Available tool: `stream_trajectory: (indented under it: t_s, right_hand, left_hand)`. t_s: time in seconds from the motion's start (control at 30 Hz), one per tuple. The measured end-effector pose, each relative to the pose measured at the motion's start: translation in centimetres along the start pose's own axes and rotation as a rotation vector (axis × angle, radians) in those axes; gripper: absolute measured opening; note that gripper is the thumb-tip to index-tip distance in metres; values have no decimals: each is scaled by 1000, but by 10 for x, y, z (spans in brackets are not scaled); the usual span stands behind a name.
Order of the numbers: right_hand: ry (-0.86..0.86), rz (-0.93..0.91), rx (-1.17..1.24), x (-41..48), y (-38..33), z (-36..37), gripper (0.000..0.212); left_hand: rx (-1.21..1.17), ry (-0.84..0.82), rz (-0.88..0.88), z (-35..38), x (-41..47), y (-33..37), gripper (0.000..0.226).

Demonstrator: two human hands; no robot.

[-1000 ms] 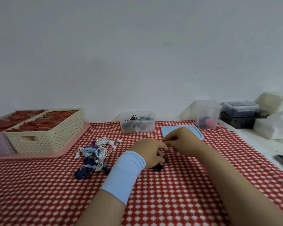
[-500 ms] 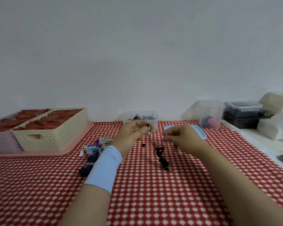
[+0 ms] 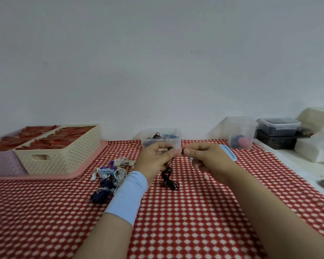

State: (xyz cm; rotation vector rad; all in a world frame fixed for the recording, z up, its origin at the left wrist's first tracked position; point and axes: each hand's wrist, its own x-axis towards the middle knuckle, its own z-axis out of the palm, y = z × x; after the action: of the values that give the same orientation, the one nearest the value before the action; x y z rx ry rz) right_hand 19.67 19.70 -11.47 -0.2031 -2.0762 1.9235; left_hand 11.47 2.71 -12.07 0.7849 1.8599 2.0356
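Pinching a thin black earphone cable [image 3: 167,179] in the left hand [image 3: 154,161], a small round black piece [image 3: 183,151] in the right hand [image 3: 208,160], above the red-checked surface [image 3: 195,212].

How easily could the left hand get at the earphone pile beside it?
Probably yes: the earphone pile lies open on the cloth just left of the left hand, nothing between. But that hand pinches the black earphones.

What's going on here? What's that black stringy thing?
A person is handling black earphones. The left hand pinches one end and the right hand pinches a small black piece, close together in the air. The rest hangs down in a tangle onto the red checked tablecloth. More bundled earphones lie to the left.
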Motion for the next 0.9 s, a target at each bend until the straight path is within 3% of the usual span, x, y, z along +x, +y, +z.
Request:
stream_trajectory:
  t_s: [0.13,0.33,0.9]
  right_hand:
    - [-71,5,83,1,2,1,19]
    - [-95,9,165,1,2,-2,21]
    - [-156,3,166,-2,-4,-1,23]
  left_hand:
    - [31,-50,20,5,-2,-2,18]
    - [-166,-174,-37,8,-4,0,26]
    - [-207,-90,-31,10,-2,-4,19]
